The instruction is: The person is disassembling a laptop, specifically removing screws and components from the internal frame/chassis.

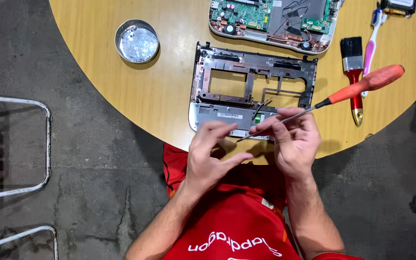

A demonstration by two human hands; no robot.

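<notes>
I see the right hand [292, 139] pinching the screwdriver [335, 98] shaft; its long axis runs from the orange handle down-left over the laptop frame's [253, 86] near edge. Left hand [213, 154] open, fingertips just beside the tip, nearer it.

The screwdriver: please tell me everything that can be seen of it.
The screwdriver has a thick orange-red handle, a short black collar and a long thin metal shaft. It lies slanted in the air above the edge of the round wooden table, handle up to the right, tip down to the left. The right hand pinches the shaft between its fingers, and the left hand has its fingertips close to the tip. The handle itself is free.
</notes>
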